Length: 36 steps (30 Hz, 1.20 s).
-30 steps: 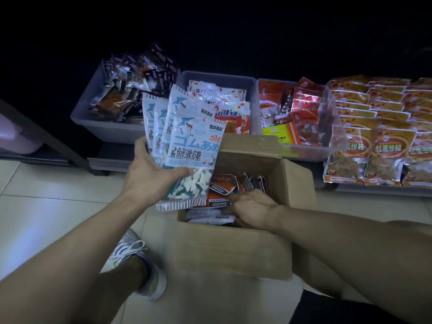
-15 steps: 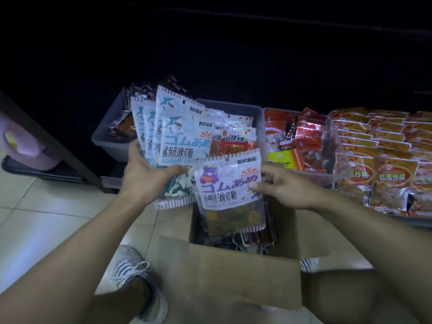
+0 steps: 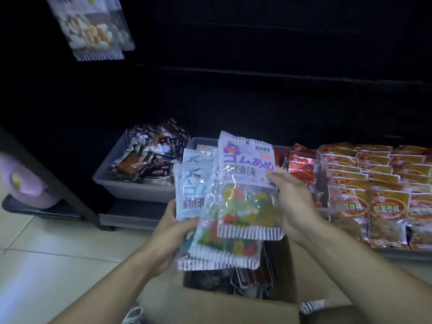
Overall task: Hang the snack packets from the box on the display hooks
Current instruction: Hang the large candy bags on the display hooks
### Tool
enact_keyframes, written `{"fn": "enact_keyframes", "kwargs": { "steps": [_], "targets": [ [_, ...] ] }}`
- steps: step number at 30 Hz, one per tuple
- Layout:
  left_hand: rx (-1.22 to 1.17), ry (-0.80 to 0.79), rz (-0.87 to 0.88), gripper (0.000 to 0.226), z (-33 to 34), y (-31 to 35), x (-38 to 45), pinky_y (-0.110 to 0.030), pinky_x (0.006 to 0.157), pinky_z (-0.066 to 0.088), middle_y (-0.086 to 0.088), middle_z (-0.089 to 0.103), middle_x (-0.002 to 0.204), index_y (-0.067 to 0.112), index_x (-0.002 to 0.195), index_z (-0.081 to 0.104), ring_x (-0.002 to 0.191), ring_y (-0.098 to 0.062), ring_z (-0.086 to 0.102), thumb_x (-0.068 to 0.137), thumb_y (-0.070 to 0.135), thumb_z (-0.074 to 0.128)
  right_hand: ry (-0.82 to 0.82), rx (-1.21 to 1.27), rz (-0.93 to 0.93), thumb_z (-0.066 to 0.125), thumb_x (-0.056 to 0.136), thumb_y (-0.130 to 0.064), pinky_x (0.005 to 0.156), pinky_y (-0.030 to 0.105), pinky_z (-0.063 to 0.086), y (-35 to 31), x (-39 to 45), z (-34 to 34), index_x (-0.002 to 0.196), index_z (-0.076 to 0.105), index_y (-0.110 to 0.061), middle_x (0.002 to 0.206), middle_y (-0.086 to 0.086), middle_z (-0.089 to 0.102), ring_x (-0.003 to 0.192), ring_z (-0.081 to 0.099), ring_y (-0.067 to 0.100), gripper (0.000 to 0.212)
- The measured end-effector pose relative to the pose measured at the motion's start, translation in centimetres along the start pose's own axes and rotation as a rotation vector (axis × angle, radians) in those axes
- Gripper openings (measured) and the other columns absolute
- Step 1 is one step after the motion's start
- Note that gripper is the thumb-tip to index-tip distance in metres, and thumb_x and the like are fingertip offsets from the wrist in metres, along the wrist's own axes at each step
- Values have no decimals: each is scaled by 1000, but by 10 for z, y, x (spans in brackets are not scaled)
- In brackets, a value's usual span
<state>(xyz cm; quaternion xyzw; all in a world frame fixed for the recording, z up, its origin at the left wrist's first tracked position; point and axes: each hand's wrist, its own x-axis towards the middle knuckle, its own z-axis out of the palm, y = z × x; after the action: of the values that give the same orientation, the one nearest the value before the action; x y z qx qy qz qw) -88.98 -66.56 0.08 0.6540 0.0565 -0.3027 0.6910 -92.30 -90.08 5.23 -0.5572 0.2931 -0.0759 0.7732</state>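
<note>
Left hand grips the shark packet stack; right hand pinches the bear gummy packet, apparently overlapping it, above the box.

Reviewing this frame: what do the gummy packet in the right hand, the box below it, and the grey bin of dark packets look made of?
Gummy packet: thin glossy plastic film, apparently; the lower half is see-through, showing coloured gummies, with glare and crimped striped edges.
Box: brown corrugated cardboard, matte, by its flat tan wall.
Grey bin: likely moulded plastic, smooth and dull, with a rounded rim.
</note>
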Motion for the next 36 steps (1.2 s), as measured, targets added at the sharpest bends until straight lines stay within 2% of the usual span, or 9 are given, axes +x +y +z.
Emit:
{"fn": "enact_keyframes", "kwargs": {
  "steps": [3,8,12,16,19,23,26,32,36],
  "targets": [
    [-57,4,-45,108,6,-1,2,-58,89,62,-7,80,118,25,142,45,104,-32,79,50,20,102,-2,7,86,57,108,-18,81,48,63,8,-6,8,115,70,-7,110,13,80,89,75,29,19],
    [-52,58,-52,99,19,-4,0,-61,92,61,-8,81,112,27,132,48,101,-35,80,47,30,98,58,-8,121,62,106,-22,98,60,55,19,-3,15,114,72,-10,103,10,79,91,70,30,18],
    [-60,91,-47,89,30,-1,-2,-60,97,59,-8,82,110,31,131,45,97,-33,80,56,42,92,44,13,219,59,107,-22,57,39,63,21,0,20,102,70,-10,72,5,76,55,70,19,17],
    [9,176,-6,92,43,10,-10,-44,94,58,7,72,128,36,147,41,114,-21,73,75,87,67,63,8,183,56,109,-22,39,26,55,22,0,22,96,65,-10,60,0,73,45,68,13,20],
    [143,171,11,117,48,20,-16,-49,106,53,5,66,134,38,155,33,122,-27,67,58,101,49,75,0,172,55,109,-24,42,25,54,19,-1,20,107,66,-8,68,3,75,50,71,15,20],
    [93,138,30,107,50,30,-18,-35,77,59,1,75,121,33,147,35,96,-15,74,58,86,62,112,-9,196,59,107,-27,65,37,61,14,-2,18,112,69,-9,94,13,78,71,71,27,21],
    [31,127,9,130,48,30,-13,-57,95,59,-2,70,138,49,152,29,114,-28,74,41,100,74,139,24,207,60,107,-26,53,34,61,7,-4,19,108,69,-11,94,11,77,71,69,27,18],
    [61,168,47,42,49,40,-18,-30,54,51,22,57,91,46,125,28,71,2,60,98,60,57,136,54,207,62,104,-37,72,48,64,1,-9,27,118,70,-7,116,19,77,106,75,42,34],
    [102,229,95,50,49,42,-18,-44,90,56,16,63,116,46,135,33,94,-5,63,96,70,54,84,85,166,70,96,-44,62,43,65,2,-13,31,125,69,-15,120,13,77,101,78,35,41]
  ]
}}
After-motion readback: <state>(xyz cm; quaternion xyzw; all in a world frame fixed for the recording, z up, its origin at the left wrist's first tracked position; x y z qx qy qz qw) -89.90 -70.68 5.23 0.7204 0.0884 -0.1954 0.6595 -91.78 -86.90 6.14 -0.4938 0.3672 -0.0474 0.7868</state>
